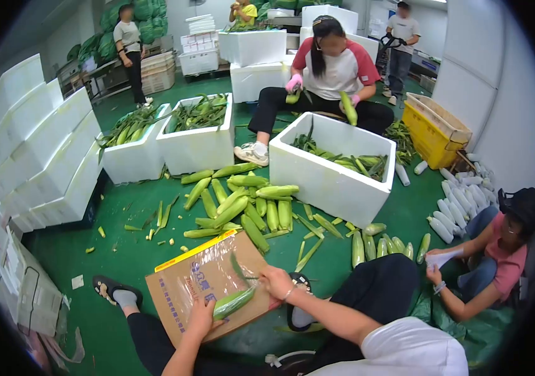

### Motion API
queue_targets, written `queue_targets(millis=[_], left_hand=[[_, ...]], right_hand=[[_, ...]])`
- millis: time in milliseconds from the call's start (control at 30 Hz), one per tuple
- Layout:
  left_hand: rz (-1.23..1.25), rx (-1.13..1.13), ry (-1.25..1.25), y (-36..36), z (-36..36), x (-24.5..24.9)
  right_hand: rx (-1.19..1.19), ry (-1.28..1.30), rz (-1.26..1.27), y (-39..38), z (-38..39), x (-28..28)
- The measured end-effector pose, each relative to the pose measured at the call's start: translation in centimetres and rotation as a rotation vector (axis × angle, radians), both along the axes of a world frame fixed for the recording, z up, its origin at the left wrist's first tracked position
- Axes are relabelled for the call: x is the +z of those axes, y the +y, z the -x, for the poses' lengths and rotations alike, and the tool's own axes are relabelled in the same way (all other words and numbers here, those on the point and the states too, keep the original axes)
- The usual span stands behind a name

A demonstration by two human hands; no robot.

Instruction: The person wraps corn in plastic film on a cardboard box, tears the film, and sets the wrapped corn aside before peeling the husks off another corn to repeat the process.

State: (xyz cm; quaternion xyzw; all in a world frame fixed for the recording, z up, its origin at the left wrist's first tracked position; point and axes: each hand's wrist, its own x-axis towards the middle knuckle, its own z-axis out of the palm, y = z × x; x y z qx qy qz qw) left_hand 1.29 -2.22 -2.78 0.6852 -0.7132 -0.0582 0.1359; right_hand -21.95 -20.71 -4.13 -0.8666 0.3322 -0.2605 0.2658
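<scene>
So the corn cob [233,302] lies slantwise on clear wrap [195,276] in the middle of the cardboard [170,289], left hand [201,318] grip closed round its near end, probably to stop it rolling, while the right hand [277,282] is fisted at the cardboard's right edge, can't tell on what.

The green floor [123,263] before me carried a heap of corn [242,207], white foam boxes [333,185], my flat cardboard [195,276] and scattered husk scraps [164,216].

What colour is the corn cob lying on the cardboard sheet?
Green; the corn cob is in its husk. The head view shows it.
</scene>
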Motion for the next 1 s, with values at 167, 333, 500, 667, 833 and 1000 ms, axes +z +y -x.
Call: queue_targets(millis=[167, 333, 500, 667, 833, 1000], left_hand=[[-0.228, -0.068, 0.044, 2.5, 2.6, 0.0], [-0.02, 0.034, 0.302, 1.6, 2.4, 1.8], [0.155, 0.261, 0.055, 0.2, 1.6, 1.7], [0.085, 0.156, 0.055, -2.9, -2.0, -2.6], [-0.087, 0.234, 0.409, -0.2, 4.6, 1.9], [-0.351, 0.509, 1.077, 6.3, 11.1, 2.0]], right_hand=[[0.002, 0.109, -0.058, 7.9, -2.4, -2.6], [0.104, 0.181, 0.318, 11.3, -3.9, 0.5], [0.104, 0.365, 0.038, 2.4, -12.6, 0.7], [0.635, 0.394, -0.404, -0.6, -17.9, -1.5], [1.041, 0.267, -0.427, 1.2, -14.9, -5.2], [0.801, 0.488, 0.061, 6.2, -10.5, -2.1]])
